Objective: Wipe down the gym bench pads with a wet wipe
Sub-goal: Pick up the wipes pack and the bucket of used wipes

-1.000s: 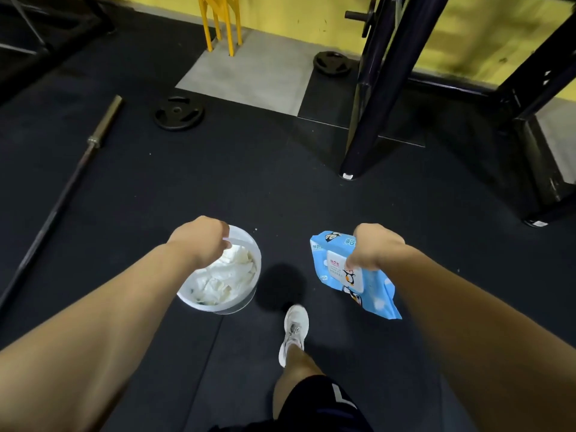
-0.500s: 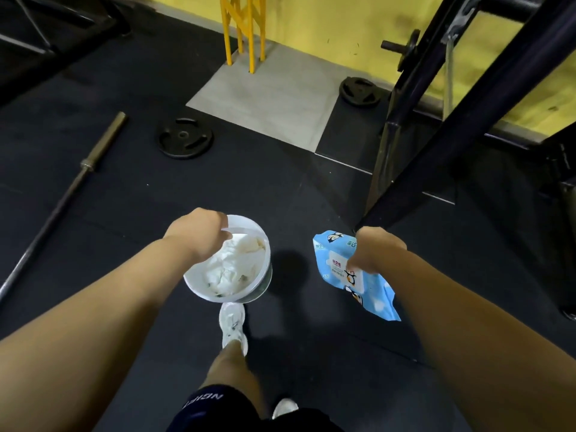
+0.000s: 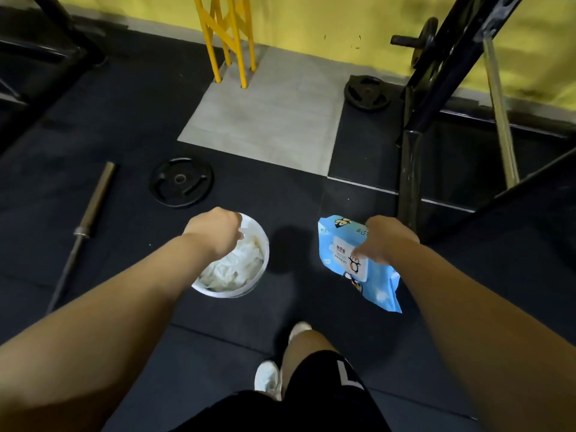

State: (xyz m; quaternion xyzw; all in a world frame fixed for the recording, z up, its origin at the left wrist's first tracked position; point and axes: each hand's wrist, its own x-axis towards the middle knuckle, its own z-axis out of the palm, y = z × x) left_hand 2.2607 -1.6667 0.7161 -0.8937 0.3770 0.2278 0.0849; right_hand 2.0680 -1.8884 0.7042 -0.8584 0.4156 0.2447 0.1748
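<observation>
Head view, person walking across a gym floor. The left hand [image 3: 215,232] is curled over the far rim of a white tub [image 3: 232,294] that holds crumpled used wipes [image 3: 237,266]. The right hand [image 3: 386,238] pinches the upper edge of a blue wet-wipe pack [image 3: 338,254], which hangs below it, label side up. The two hands are well apart, each arm stretched forward.

Compared with half a second ago, both grips are unchanged. The legs have swapped: a bare knee in black shorts [image 3: 311,385] now leads at lower centre, with a white shoe [image 3: 266,380] beside it. The view has advanced towards the wall — the nearer weight plate [image 3: 181,182] now lies just beyond the left hand, and the black rack upright [image 3: 436,73] stands further to the right.

The surface is dark rubber flooring [image 3: 93,120], broken by a pale grey tile patch [image 3: 274,120]. A yellow metal frame [image 3: 232,35] stands on the patch's far edge, against a yellow wall [image 3: 327,23]. A second weight plate [image 3: 367,93] lies at the foot of the rack. A barbell [image 3: 90,207] lies on the floor at left, its sleeve end pointing away from the person.
</observation>
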